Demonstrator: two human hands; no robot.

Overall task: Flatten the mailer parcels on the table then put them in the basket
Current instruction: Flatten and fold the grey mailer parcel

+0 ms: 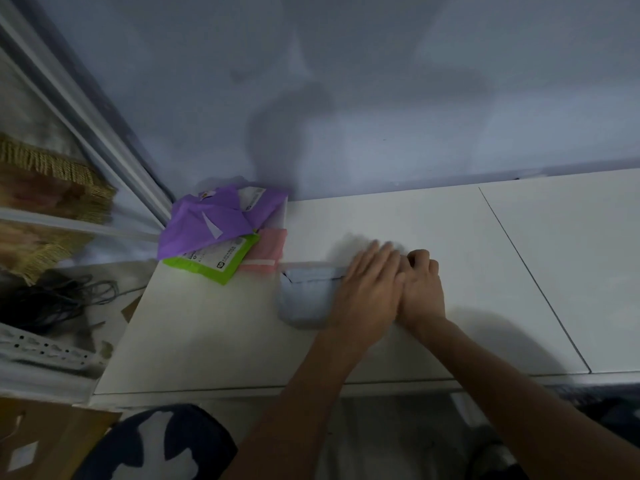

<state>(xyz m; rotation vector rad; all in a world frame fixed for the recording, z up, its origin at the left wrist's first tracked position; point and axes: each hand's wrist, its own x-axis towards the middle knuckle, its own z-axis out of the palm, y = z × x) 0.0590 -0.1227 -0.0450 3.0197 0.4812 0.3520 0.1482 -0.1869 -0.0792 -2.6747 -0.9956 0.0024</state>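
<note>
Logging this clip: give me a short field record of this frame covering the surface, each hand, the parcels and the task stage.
surface: white table
left hand: flat, fingers straight, pressing on the pale blue plastic mailer parcel
right hand: against the left hand, fingers curled; grip unclear
pile: crumpled purple mailer, green-edged mailer and pink mailer, overlapping at the table's far left corner
stage: flattening the blue parcel; pile untouched

The blurred left hand (367, 292) covers the right part of the pale blue plastic mailer (308, 296) and overlaps the right hand (424, 289), whose curled fingers hide any grip. Label print on the lime-green plastic mailer (221, 268) is too small to read.
</note>
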